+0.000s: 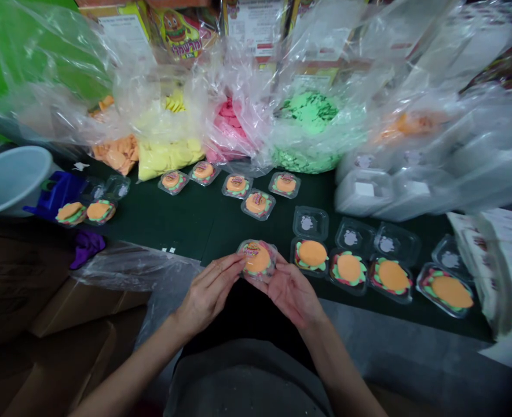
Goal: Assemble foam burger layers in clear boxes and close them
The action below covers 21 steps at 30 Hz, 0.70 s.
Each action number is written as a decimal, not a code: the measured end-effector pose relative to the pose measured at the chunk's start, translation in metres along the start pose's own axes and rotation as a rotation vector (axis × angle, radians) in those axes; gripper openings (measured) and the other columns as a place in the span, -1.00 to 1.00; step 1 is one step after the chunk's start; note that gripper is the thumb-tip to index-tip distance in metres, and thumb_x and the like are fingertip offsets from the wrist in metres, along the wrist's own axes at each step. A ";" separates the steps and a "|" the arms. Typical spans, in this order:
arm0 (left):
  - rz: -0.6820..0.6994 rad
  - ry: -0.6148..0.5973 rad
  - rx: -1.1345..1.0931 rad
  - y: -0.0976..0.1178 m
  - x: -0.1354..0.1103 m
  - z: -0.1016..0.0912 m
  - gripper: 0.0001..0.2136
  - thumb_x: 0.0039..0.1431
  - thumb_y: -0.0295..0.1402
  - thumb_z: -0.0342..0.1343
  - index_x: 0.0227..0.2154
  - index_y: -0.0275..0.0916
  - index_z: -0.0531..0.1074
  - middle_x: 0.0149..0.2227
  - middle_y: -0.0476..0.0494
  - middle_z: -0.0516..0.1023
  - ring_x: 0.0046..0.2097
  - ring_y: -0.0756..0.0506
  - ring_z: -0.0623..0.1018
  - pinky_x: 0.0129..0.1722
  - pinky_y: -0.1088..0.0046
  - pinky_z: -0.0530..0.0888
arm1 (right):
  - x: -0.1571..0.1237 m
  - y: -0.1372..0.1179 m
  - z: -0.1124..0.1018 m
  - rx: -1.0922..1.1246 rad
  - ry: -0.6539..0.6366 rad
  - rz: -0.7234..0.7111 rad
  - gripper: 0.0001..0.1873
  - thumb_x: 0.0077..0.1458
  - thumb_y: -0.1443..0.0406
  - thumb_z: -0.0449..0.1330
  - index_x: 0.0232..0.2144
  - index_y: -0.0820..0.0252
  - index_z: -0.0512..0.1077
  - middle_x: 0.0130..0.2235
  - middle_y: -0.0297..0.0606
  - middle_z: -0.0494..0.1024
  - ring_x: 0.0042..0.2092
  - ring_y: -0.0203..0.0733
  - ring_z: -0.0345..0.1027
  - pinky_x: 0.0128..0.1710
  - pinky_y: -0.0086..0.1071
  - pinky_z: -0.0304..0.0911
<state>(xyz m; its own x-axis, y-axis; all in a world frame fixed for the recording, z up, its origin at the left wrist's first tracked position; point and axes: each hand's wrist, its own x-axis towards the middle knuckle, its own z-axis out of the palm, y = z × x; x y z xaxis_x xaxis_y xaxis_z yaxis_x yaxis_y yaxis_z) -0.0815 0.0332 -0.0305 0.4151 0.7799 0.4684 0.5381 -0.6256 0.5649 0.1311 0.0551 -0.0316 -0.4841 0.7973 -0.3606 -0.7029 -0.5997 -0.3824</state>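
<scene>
Between my hands, at the table's front edge, is a closed clear plastic box (259, 263) with an orange burger-shaped candy inside and a printed sticker on its lid. My left hand (212, 289) pinches its left side. My right hand (294, 292) supports it from the right and below, fingers partly hidden under it. Right of my hands, several open boxes (311, 255) hold layered candy burgers with their lids tipped back. Beyond my hands stand several closed, stickered boxes (258, 204).
Along the back are plastic bags of orange (116, 153), yellow (171, 156), pink (230, 130) and green (310, 116) pieces. Stacked empty boxes (364, 191) and paper sheets (505, 272) are at right. At left are a white tub (15, 179), a blue holder (58, 194) and open burger boxes (101, 211).
</scene>
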 end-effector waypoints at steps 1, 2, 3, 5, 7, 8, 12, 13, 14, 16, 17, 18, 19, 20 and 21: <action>-0.011 0.007 -0.004 0.001 0.001 0.000 -0.47 0.29 -0.65 0.07 0.28 -0.21 0.27 0.21 -0.28 0.47 0.24 -0.17 0.46 0.17 0.17 0.52 | 0.000 0.000 -0.001 -0.006 0.001 -0.005 -0.53 0.17 0.29 0.20 0.15 -0.02 0.41 0.22 -0.26 0.50 0.21 -0.03 0.39 0.33 0.07 0.12; -0.018 0.010 -0.007 0.001 0.002 0.000 -0.48 0.29 -0.64 0.09 0.27 -0.21 0.28 0.20 -0.28 0.48 0.23 -0.17 0.47 0.17 0.17 0.52 | 0.001 0.000 -0.001 -0.010 0.002 -0.011 -0.52 0.16 0.31 0.21 0.14 -0.02 0.42 0.22 -0.26 0.50 0.21 -0.03 0.39 0.32 0.07 0.14; -0.026 0.011 -0.009 0.003 0.003 0.001 -0.48 0.28 -0.64 0.10 0.27 -0.21 0.29 0.20 -0.27 0.48 0.22 -0.16 0.48 0.16 0.18 0.52 | 0.001 0.001 -0.001 -0.014 0.005 -0.017 -0.51 0.15 0.32 0.22 0.14 -0.02 0.42 0.22 -0.26 0.50 0.20 -0.03 0.39 0.31 0.06 0.16; -0.045 0.022 -0.010 0.006 0.005 0.001 -0.49 0.28 -0.62 0.12 0.26 -0.22 0.30 0.19 -0.27 0.48 0.21 -0.16 0.48 0.16 0.19 0.51 | 0.002 0.001 -0.002 -0.025 0.014 -0.025 -0.51 0.14 0.34 0.23 0.14 -0.01 0.42 0.21 -0.25 0.51 0.19 -0.03 0.41 0.28 0.04 0.20; -0.072 0.039 -0.012 0.009 0.008 0.001 -0.50 0.27 -0.60 0.14 0.25 -0.21 0.31 0.19 -0.28 0.48 0.21 -0.16 0.49 0.16 0.19 0.51 | 0.002 0.001 -0.001 -0.044 0.022 -0.034 -0.51 0.15 0.34 0.24 0.14 0.00 0.42 0.19 -0.24 0.52 0.16 -0.04 0.43 0.26 0.03 0.25; -0.087 0.044 -0.017 0.011 0.010 0.001 -0.50 0.27 -0.59 0.15 0.25 -0.21 0.32 0.19 -0.28 0.48 0.20 -0.17 0.49 0.16 0.19 0.51 | 0.002 0.001 -0.001 -0.056 0.024 -0.038 -0.51 0.15 0.34 0.24 0.14 0.01 0.42 0.19 -0.23 0.52 0.15 -0.04 0.44 0.24 0.02 0.27; -0.109 0.038 -0.042 0.016 0.017 -0.001 -0.53 0.26 -0.56 0.17 0.22 -0.23 0.36 0.17 -0.29 0.50 0.18 -0.19 0.51 0.14 0.19 0.51 | 0.003 0.001 0.000 -0.103 0.038 -0.049 -0.53 0.16 0.31 0.25 0.13 0.04 0.43 0.19 -0.20 0.52 0.14 -0.05 0.45 0.16 -0.08 0.35; -0.107 0.038 -0.044 0.017 0.019 -0.002 -0.54 0.25 -0.57 0.17 0.21 -0.23 0.37 0.16 -0.29 0.51 0.17 -0.18 0.52 0.13 0.20 0.51 | 0.003 0.001 -0.001 -0.109 0.046 -0.052 -0.54 0.16 0.30 0.26 0.13 0.05 0.44 0.19 -0.19 0.52 0.13 -0.05 0.45 0.15 -0.09 0.37; -0.105 0.039 -0.045 0.018 0.020 -0.002 -0.54 0.25 -0.57 0.17 0.20 -0.23 0.38 0.15 -0.28 0.52 0.16 -0.18 0.52 0.13 0.20 0.51 | 0.003 0.002 -0.002 -0.114 0.054 -0.057 -0.54 0.15 0.30 0.27 0.12 0.05 0.44 0.18 -0.19 0.53 0.12 -0.05 0.46 0.13 -0.09 0.38; -0.100 0.047 -0.046 0.020 0.023 -0.003 -0.56 0.25 -0.58 0.17 0.18 -0.23 0.39 0.14 -0.27 0.53 0.15 -0.17 0.53 0.12 0.22 0.52 | 0.004 0.003 -0.004 -0.122 0.060 -0.073 -0.55 0.15 0.29 0.28 0.11 0.04 0.45 0.16 -0.20 0.55 0.12 -0.05 0.46 0.14 -0.07 0.38; -0.096 0.051 -0.044 0.021 0.024 -0.003 -0.56 0.25 -0.59 0.16 0.17 -0.23 0.40 0.13 -0.26 0.53 0.15 -0.17 0.53 0.12 0.22 0.52 | 0.004 0.004 -0.004 -0.126 0.059 -0.082 -0.55 0.15 0.28 0.29 0.11 0.03 0.46 0.15 -0.20 0.55 0.12 -0.04 0.46 0.14 -0.06 0.37; -0.092 0.051 -0.041 0.021 0.025 -0.003 -0.57 0.25 -0.59 0.16 0.17 -0.23 0.40 0.14 -0.26 0.53 0.15 -0.16 0.53 0.11 0.21 0.52 | 0.004 0.004 -0.004 -0.129 0.059 -0.091 -0.55 0.15 0.27 0.30 0.11 0.02 0.46 0.15 -0.21 0.56 0.13 -0.04 0.45 0.15 -0.04 0.36; -0.086 0.048 -0.036 0.022 0.025 -0.003 -0.57 0.25 -0.60 0.16 0.16 -0.23 0.40 0.14 -0.26 0.53 0.15 -0.16 0.53 0.11 0.21 0.52 | 0.004 0.005 -0.004 -0.130 0.060 -0.096 -0.54 0.15 0.27 0.31 0.12 0.00 0.45 0.15 -0.22 0.56 0.14 -0.03 0.45 0.17 -0.03 0.35; -0.081 0.044 -0.030 0.022 0.025 -0.002 -0.57 0.25 -0.60 0.16 0.16 -0.23 0.40 0.14 -0.26 0.53 0.15 -0.16 0.53 0.11 0.21 0.52 | 0.003 0.004 -0.004 -0.127 0.063 -0.096 -0.52 0.15 0.26 0.31 0.13 -0.02 0.44 0.16 -0.23 0.55 0.15 -0.03 0.44 0.18 0.00 0.33; -0.073 0.039 -0.022 0.021 0.025 -0.002 -0.57 0.25 -0.60 0.16 0.16 -0.23 0.40 0.14 -0.26 0.53 0.15 -0.16 0.52 0.11 0.21 0.52 | 0.002 0.004 -0.003 -0.120 0.068 -0.092 -0.51 0.15 0.26 0.32 0.14 -0.04 0.43 0.17 -0.24 0.54 0.16 -0.03 0.43 0.21 0.02 0.31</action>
<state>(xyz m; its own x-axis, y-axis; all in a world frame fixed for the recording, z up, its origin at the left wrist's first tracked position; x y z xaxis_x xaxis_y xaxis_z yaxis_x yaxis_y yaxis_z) -0.0608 0.0392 -0.0057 0.3455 0.8227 0.4513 0.5497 -0.5673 0.6133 0.1291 0.0544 -0.0368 -0.3815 0.8450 -0.3747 -0.6730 -0.5318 -0.5141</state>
